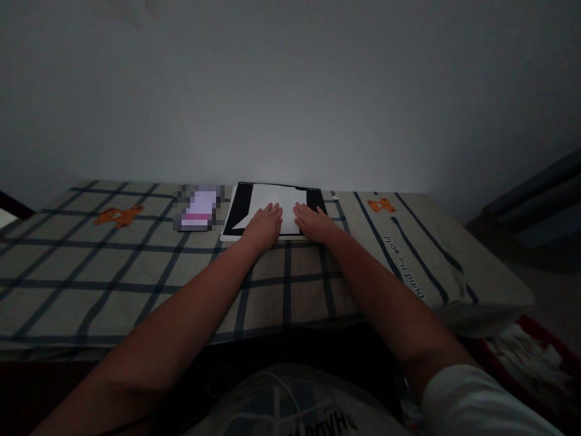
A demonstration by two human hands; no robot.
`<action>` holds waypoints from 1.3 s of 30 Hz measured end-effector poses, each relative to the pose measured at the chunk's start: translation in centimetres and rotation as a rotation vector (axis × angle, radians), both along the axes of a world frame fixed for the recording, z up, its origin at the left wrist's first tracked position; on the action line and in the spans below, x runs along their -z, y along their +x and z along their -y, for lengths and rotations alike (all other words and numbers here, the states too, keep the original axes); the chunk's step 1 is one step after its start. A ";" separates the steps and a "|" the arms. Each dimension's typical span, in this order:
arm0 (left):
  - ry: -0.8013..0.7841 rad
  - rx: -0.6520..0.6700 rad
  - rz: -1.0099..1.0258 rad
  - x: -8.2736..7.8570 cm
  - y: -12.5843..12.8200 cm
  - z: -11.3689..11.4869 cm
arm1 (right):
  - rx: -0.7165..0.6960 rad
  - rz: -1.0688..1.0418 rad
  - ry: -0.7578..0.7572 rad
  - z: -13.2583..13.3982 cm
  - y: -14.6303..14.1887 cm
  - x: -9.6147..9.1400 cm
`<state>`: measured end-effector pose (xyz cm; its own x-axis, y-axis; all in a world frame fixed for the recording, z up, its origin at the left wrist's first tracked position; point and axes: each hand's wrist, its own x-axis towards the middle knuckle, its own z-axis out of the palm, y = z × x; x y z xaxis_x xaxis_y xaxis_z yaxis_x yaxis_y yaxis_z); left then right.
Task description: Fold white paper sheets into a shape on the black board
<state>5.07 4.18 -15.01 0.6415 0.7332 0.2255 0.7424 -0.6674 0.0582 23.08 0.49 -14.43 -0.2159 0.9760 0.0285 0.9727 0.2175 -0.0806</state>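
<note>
A white sheet of paper [272,195] with a slanted lower left edge lies on a black sheet or pad [239,209], which has small holes along its far edge. Both rest flat on the cloth-covered table. My left hand [265,225] is laid on the white paper, palm down with fingers stretched out. Palm down too, my right hand [313,221] touches the paper's right side and the black surface beside it. Neither hand grips anything. White page edges show under the black piece at its left and near sides.
To the left lies a pixelated phone-like rectangle [200,208]. The checked tablecloth [290,290] bears orange bear prints. A grey wall [290,91] stands right behind the table. Below the table's right end is a red container [540,339] with pale items in it.
</note>
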 end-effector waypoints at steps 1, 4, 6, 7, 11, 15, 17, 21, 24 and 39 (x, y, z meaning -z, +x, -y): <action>0.002 -0.001 0.000 0.0 0.0 0.1 | 0.015 -0.005 -0.004 0.0 0.2 -0.1; -0.004 0.001 0.014 -0.2 -0.1 0.3 | 0.039 -0.036 0.001 0.1 0.5 -0.6; -0.015 0.005 0.032 -0.3 -0.1 0.3 | 0.039 -0.057 0.030 0.2 0.7 -0.9; -0.022 0.006 0.044 -0.3 -0.2 0.3 | 0.037 -0.066 0.051 0.3 0.7 -1.0; -0.032 0.032 0.111 -0.3 -0.4 -0.2 | 0.027 -0.067 0.147 0.5 0.6 -1.6; 0.001 0.057 0.145 -0.2 -0.6 -0.6 | 0.057 -0.049 0.191 0.6 0.3 -2.4; 0.011 0.070 0.167 -0.4 -0.8 -0.6 | 0.108 -0.073 0.204 0.6 0.2 -2.8; -0.019 0.100 0.314 -1.1 -0.9 -0.1 | 0.193 -0.208 0.275 0.8 0.0 -3.3; -0.100 0.081 0.530 -1.5 -0.7 0.0 | 0.225 -0.476 0.409 0.8 -0.3 -3.5; -0.874 0.123 1.327 -2.8 -0.1 0.6 | 0.093 -1.173 0.383 0.3 -1.6 -2.8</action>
